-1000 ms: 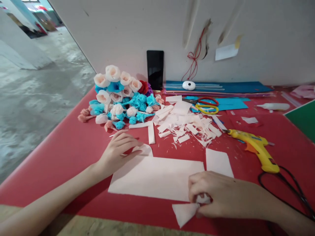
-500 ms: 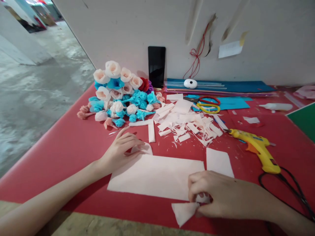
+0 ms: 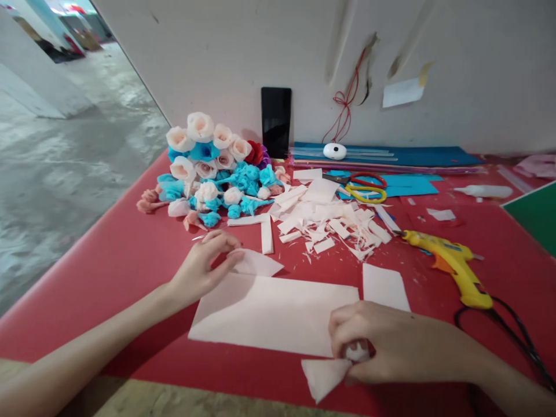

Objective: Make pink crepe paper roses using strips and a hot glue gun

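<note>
My left hand [image 3: 204, 264] pinches a small pale pink paper piece [image 3: 256, 263] and lifts its edge off the red table [image 3: 113, 260]. My right hand [image 3: 382, 344] is closed round a partly rolled pale paper bud [image 3: 357, 351], with a triangular paper flap [image 3: 324, 375] sticking out to the left. Between the hands lies a long pale pink paper sheet [image 3: 269, 313]. A smaller pale rectangle [image 3: 385, 287] lies just beyond my right hand.
A heap of pink, white and blue paper roses [image 3: 212, 171] sits at the back left, paper scraps [image 3: 330, 220] beside it. A yellow glue gun [image 3: 454, 263] with black cord lies at right. Scissors [image 3: 365, 186], blue sheets, a glue bottle [image 3: 484, 190] and a black phone [image 3: 275, 121] stand near the wall.
My left hand has raised the small paper piece, which now shows out to the right of the fingers. My right hand has barely moved.
</note>
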`<state>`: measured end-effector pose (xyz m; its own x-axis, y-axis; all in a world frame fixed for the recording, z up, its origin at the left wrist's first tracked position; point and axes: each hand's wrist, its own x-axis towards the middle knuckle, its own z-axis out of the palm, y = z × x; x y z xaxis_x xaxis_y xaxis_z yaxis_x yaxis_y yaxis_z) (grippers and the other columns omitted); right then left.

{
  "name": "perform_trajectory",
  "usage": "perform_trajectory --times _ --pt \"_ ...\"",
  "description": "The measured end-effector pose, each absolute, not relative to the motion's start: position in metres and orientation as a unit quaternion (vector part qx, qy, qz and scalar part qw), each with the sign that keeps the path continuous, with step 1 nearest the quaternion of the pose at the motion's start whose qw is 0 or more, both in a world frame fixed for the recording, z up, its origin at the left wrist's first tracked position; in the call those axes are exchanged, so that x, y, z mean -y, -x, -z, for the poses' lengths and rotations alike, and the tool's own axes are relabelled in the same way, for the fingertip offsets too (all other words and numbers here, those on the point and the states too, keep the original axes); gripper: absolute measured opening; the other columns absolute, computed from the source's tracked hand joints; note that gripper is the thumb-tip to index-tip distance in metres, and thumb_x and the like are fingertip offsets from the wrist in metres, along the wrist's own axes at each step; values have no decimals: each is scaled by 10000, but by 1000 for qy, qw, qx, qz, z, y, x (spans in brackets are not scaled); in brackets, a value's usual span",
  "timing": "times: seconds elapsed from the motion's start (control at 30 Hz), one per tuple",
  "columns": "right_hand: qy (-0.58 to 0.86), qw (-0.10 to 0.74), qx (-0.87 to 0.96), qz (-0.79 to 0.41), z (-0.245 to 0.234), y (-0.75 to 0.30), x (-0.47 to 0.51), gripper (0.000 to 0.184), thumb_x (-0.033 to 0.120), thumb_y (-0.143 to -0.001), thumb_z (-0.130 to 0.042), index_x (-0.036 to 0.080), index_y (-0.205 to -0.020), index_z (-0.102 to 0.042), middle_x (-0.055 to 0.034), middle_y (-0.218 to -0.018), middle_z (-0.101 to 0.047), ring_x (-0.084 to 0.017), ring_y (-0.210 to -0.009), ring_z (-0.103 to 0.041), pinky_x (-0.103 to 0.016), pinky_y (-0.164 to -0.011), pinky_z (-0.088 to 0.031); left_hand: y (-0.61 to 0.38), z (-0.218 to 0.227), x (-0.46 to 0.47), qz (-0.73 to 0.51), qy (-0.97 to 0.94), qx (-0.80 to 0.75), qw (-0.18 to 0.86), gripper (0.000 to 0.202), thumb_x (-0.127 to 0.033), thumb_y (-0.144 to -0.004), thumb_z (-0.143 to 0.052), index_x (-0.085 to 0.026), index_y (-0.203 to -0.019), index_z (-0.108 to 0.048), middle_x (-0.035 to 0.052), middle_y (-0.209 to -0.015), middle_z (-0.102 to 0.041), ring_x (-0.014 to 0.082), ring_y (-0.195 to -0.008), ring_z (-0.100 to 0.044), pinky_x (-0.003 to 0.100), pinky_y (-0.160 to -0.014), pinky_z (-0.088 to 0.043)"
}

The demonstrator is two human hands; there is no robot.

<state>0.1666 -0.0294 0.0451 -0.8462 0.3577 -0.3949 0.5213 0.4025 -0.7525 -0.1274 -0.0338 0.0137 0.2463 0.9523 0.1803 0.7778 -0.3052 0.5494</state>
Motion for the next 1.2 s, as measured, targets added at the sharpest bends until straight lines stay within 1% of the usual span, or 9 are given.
perform_trajectory --times 0.13,0.23,0.33,0.43,0.57,0.63,0.77,0.97,1.2 --pt "-271 -85 -842 459 -48 -169 23 132 286 -747 -626 175 -820 -630 -19 -842 -578 -103 -728 -543 -197 -661 -426 113 -33 34 -285 -760 -549 202 63 -241 -824 -487 -191 -809 -522 5 -789 -576 134 -731 -563 238 -631 -456" --pt "-289 -296 -835 363 -49 -171 21 56 187 -738 -620 197 -790 -640 -37 -930 -561 -112 -769 -552 -222 -683 -455 94 -52 33 -306 -789 -499 188 52 -193 -821 -484 -197 -806 -534 -2 -769 -591 128 -740 -559 236 -658 -446" --pt "-299 -391 -819 295 -51 -173 21 91 158 -726 -625 221 -782 -658 -46 -972 -554 -134 -804 -551 -260 -690 -474 70 -72 29 -321 -800 -461 210 68 -179 -825 -476 -187 -835 -543 10 -786 -613 134 -760 -572 243 -676 -453" --pt "-298 -411 -812 288 -52 -173 21 106 153 -719 -635 218 -797 -662 -57 -1024 -556 -151 -851 -554 -280 -709 -483 48 -89 24 -335 -814 -420 222 115 -177 -828 -472 -194 -922 -536 20 -876 -620 143 -835 -576 250 -729 -463" --pt "-285 -453 -796 283 -54 -175 23 140 135 -715 -638 218 -828 -638 -36 -878 -596 -143 -779 -570 -275 -679 -488 29 -100 18 -363 -824 -385 201 138 -161 -829 -460 -197 -944 -528 8 -821 -621 147 -798 -575 287 -788 -448" --pt "-297 -480 -777 280 -57 -177 24 136 151 -718 -640 226 -831 -628 -26 -820 -605 -153 -757 -573 -291 -674 -489 23 -99 18 -386 -797 -381 267 228 -190 -844 -449 -213 -1069 -476 13 -859 -615 144 -793 -579 282 -763 -467" --pt "-352 -505 -742 265 -62 -181 27 105 134 -720 -626 230 -763 -613 -40 -833 -612 -177 -759 -574 -312 -673 -491 15 -87 23 -398 -722 -326 464 422 -317 -856 -452 -278 -1261 -341 37 -1201 -542 201 -1080 -523 326 -893 -454" --pt "-348 -513 -740 262 -58 -182 28 193 161 -720 -642 275 -874 -620 -22 -876 -553 -159 -793 -549 -289 -691 -477 0 -73 34 -415 -710 -362 439 280 -307 -895 -369 -355 -1072 -581 -42 -1064 -644 179 -900 -611 323 -825 -496" --pt "-408 -506 -732 204 -55 -173 30 122 191 -707 -653 240 -819 -655 -13 -773 -442 -122 -698 -493 -240 -586 -438 -2 -78 37 -414 -699 -334 478 342 -203 -880 -355 -359 -1107 -558 -49 -1114 -621 212 -1071 -546 372 -965 -416"
